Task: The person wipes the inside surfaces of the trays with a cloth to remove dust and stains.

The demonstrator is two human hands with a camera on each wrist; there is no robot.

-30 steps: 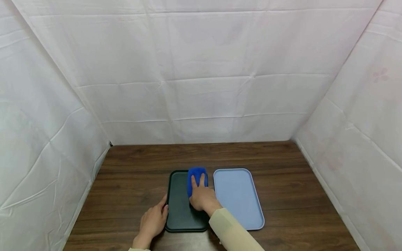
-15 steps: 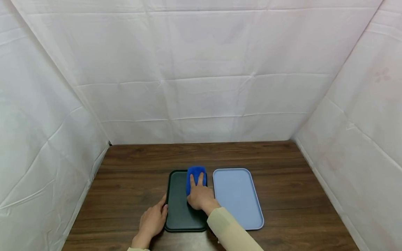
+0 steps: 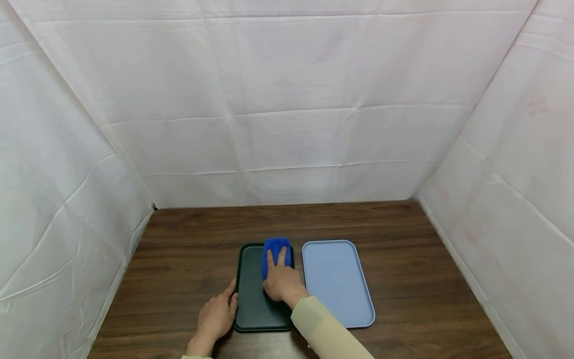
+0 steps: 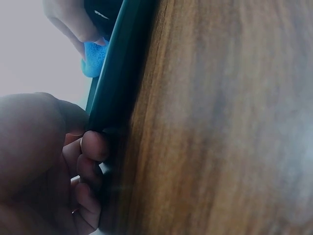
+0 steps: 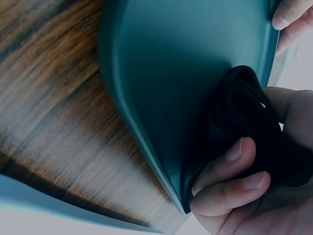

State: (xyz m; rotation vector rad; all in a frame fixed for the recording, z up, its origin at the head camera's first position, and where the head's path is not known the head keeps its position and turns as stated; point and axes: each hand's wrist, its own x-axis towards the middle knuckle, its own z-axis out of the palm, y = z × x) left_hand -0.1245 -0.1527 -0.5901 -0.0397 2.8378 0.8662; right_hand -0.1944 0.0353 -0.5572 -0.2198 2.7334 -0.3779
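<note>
A folded blue cloth (image 3: 275, 243) lies on the far right part of a dark green tray (image 3: 253, 304). My right hand (image 3: 283, 283) grips this cloth, two fingers spread out along its top and the others curled at its side. In the right wrist view the cloth (image 5: 239, 105) looks nearly black between thumb and curled fingers. At the tray's left edge, my left hand (image 3: 217, 314) holds the rim. The left wrist view has its thumb at the rim and its fingers (image 4: 93, 147) bent against the tray's outer side.
A light blue tray (image 3: 338, 284) lies just right of the green one, with a narrow gap between; my right sleeve (image 3: 329, 329) crosses over its near left corner. White cloth sheets (image 3: 287, 139) hang behind and on both sides of the wooden table (image 3: 188, 259).
The right hand and blue cloth have shifted slightly left over the green tray. My left hand keeps its place at the rim. The whole head view has drifted a little.
</note>
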